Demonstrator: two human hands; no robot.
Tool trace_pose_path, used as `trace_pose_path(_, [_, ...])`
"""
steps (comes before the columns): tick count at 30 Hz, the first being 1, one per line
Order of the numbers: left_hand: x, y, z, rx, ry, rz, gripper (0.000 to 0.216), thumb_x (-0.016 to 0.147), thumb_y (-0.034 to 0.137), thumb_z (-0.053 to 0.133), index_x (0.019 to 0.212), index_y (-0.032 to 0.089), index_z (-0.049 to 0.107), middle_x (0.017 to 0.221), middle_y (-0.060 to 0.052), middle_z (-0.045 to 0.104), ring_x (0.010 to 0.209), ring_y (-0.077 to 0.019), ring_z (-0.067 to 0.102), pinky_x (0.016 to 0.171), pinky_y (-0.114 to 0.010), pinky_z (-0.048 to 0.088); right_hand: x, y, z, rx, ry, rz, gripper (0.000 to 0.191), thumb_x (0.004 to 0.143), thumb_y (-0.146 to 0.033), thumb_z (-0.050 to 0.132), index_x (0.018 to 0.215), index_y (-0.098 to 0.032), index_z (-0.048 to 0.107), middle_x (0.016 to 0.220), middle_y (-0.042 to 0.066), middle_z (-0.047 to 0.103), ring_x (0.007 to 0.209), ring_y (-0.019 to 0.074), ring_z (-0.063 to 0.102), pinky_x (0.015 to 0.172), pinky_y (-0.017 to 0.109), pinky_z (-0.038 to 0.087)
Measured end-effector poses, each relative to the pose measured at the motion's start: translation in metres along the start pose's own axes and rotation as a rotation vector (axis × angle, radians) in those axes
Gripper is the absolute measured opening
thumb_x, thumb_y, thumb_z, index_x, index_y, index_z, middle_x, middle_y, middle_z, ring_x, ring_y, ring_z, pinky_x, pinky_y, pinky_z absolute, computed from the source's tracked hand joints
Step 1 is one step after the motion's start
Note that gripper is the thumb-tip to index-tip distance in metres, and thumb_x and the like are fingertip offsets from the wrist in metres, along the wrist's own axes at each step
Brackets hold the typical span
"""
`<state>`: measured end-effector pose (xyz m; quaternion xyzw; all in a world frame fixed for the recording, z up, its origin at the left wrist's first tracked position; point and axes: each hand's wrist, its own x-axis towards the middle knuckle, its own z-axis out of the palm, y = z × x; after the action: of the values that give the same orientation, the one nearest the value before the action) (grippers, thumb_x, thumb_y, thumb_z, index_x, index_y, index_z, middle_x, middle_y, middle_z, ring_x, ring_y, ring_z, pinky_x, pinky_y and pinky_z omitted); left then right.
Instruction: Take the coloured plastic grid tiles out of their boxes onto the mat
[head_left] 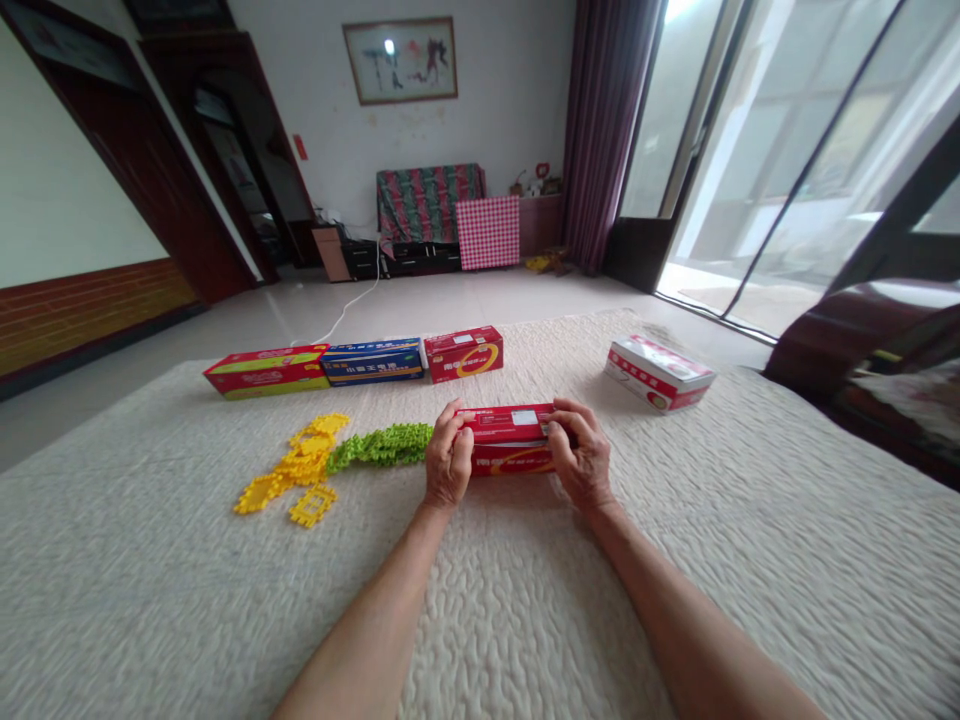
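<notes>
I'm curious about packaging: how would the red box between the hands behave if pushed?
The red box probably won't roll, given its flat faces. Its long, low shape suggests it would hardly tip. The quilted cover looks textured, so the box might drag across it.

handheld box [511, 436] was red, pieces [384, 446] left of it were green and yellow, cloth [488, 233] beyond it was red-and-white checked

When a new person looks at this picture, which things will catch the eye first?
Probably the red box near the centre, held at its ends by the left grip and the right grip. Next, bright yellow plastic pieces and green pieces lie left of it on the pale quilt. Farther back, a blue box stands in a row between two mostly red boxes.
</notes>
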<state>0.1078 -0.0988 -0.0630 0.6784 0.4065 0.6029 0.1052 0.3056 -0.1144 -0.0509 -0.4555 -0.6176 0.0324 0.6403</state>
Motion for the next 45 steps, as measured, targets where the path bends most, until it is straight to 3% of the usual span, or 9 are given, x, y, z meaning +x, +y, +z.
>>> trace_pose_path(6, [-0.001,-0.005,0.004,0.011,0.07,-0.024,0.032,0.095,0.034,0.043,0.116,0.017,0.06,0.132,-0.014,0.058,0.126,-0.0226,0.051,0.11,-0.043,0.038,0.002,0.0,-0.005,-0.047,-0.045,-0.016,0.011,0.086,-0.026,0.055,0.082,-0.023,0.065,0.116,0.009,0.061,0.101,0.0234,0.063,0.087,0.042,0.051])
trace_pose_path(11, [-0.001,-0.011,0.006,0.058,0.141,-0.037,0.032,0.094,0.036,0.045,0.116,0.018,0.06,0.127,-0.013,0.06,0.123,-0.0223,0.054,0.108,-0.042,0.04,0.006,0.0,-0.015,-0.044,-0.222,-0.029,0.012,0.084,-0.029,0.059,0.092,-0.023,0.064,0.132,0.012,0.055,0.112,0.0264,0.06,0.091,0.045,0.05])
trace_pose_path(20, [-0.002,-0.014,0.005,0.095,0.157,-0.123,0.034,0.093,0.04,0.047,0.114,0.017,0.061,0.12,-0.013,0.065,0.114,-0.0233,0.06,0.1,-0.039,0.046,0.012,0.0,-0.027,-0.05,-0.443,-0.008,0.042,0.069,-0.011,0.056,0.11,-0.022,0.06,0.147,0.016,0.04,0.137,0.0304,0.039,0.104,0.05,0.041])
trace_pose_path(28, [-0.004,-0.015,0.004,0.051,0.148,-0.184,0.039,0.095,0.042,0.042,0.121,0.019,0.059,0.124,-0.012,0.064,0.116,-0.023,0.059,0.099,-0.037,0.046,0.013,0.003,-0.026,0.001,-0.393,-0.022,0.036,0.067,-0.013,0.059,0.102,-0.023,0.063,0.127,0.009,0.051,0.113,0.0249,0.057,0.093,0.042,0.049])
trace_pose_path(32, [-0.006,-0.016,0.008,0.036,0.166,-0.213,0.04,0.095,0.042,0.043,0.125,0.02,0.057,0.126,-0.012,0.063,0.116,-0.0232,0.06,0.099,-0.037,0.047,0.028,0.006,-0.032,-0.017,-0.477,-0.054,0.035,0.064,-0.013,0.061,0.097,-0.023,0.062,0.114,0.007,0.055,0.098,0.0214,0.06,0.082,0.037,0.053])
trace_pose_path(35, [-0.002,-0.018,0.021,0.014,0.156,-0.204,0.042,0.094,0.042,0.045,0.128,0.02,0.055,0.126,-0.014,0.063,0.116,-0.024,0.06,0.099,-0.038,0.048,0.055,0.019,-0.038,-0.097,-0.527,-0.131,0.033,0.063,-0.013,0.063,0.094,-0.023,0.061,0.105,0.006,0.057,0.09,0.0197,0.058,0.076,0.035,0.052])
trace_pose_path(38, [0.006,-0.021,0.04,-0.009,0.112,-0.175,0.043,0.094,0.041,0.044,0.13,0.019,0.052,0.125,-0.015,0.063,0.112,-0.0243,0.062,0.096,-0.04,0.05,0.089,0.047,-0.041,-0.218,-0.463,-0.169,0.032,0.061,-0.013,0.064,0.092,-0.021,0.062,0.104,0.007,0.057,0.092,0.0211,0.058,0.08,0.038,0.051])
trace_pose_path(42, [0.011,-0.026,0.056,-0.009,0.048,-0.153,0.04,0.094,0.038,0.044,0.128,0.019,0.054,0.124,-0.015,0.064,0.108,-0.024,0.064,0.093,-0.041,0.052,0.118,0.086,-0.036,-0.381,-0.463,-0.076,0.028,0.062,-0.014,0.062,0.089,-0.019,0.062,0.098,0.007,0.06,0.087,0.0212,0.06,0.077,0.038,0.052])
trace_pose_path(45, [0.011,-0.03,0.056,-0.003,0.04,-0.17,0.038,0.093,0.036,0.044,0.125,0.019,0.056,0.12,-0.014,0.066,0.102,-0.0231,0.067,0.088,-0.04,0.055,0.118,0.092,-0.03,-0.549,-0.484,-0.141,0.03,0.063,-0.013,0.062,0.092,-0.02,0.063,0.113,0.013,0.061,0.103,0.0288,0.057,0.084,0.046,0.05])
